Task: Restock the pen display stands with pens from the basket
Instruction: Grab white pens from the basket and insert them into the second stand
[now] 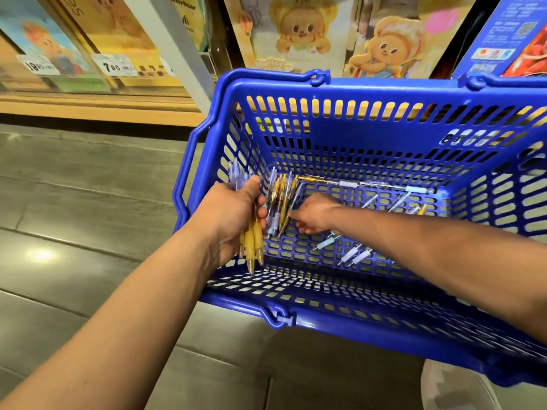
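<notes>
Solid royal blue across the basket (325, 90), walls and bottom patterned with a slotted grid. Amber-yellow bundled pens (251, 247) at the basket's left wall, some lilac and pale blue among them. White and pale blue loose pens (353, 254) on the basket's bottom. Grey floor (88, 202) left of the basket. Behind the basket, posters (302, 28) with cream-and-golden cartoon bears; white price tags (114, 66) with black digits.

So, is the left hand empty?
No, the left hand grips a bunch of pens inside the basket.
</notes>
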